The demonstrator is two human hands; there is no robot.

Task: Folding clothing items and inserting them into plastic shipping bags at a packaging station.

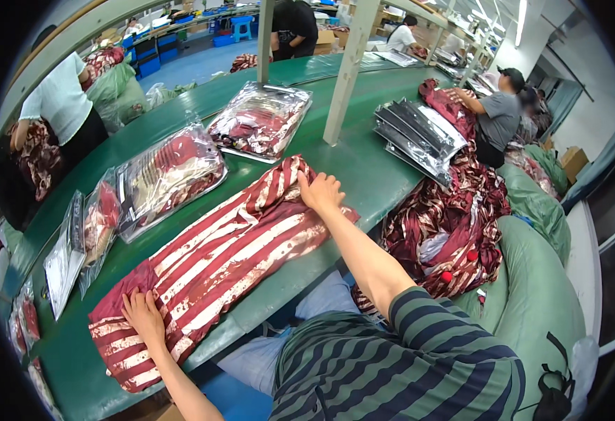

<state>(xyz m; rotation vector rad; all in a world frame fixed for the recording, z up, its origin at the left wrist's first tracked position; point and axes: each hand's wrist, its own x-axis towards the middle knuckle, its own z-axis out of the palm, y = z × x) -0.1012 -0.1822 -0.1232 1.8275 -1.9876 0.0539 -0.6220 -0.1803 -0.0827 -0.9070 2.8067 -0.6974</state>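
A dark red and cream striped garment (230,256) with blotchy markings lies lengthwise before me on the green table (265,319). My left hand (142,319) rests flat on its near left end, fingers spread over the cloth. At the far right end, my right hand (321,193) has its fingers bent into the fabric, with the thumb apart; folds bunch up beside the thumb. Just beyond the garment sits a clear plastic bag (170,175) with folded red and cream clothing inside, and another filled bag (262,121) lies behind it.
Black-and-clear packaging bags (420,137) are stacked to the right. A heap of red patterned garments (448,235) hangs beside green sacks (539,281). A pale post (349,74) rises from the table. People work across at left (58,105) and at right (500,105).
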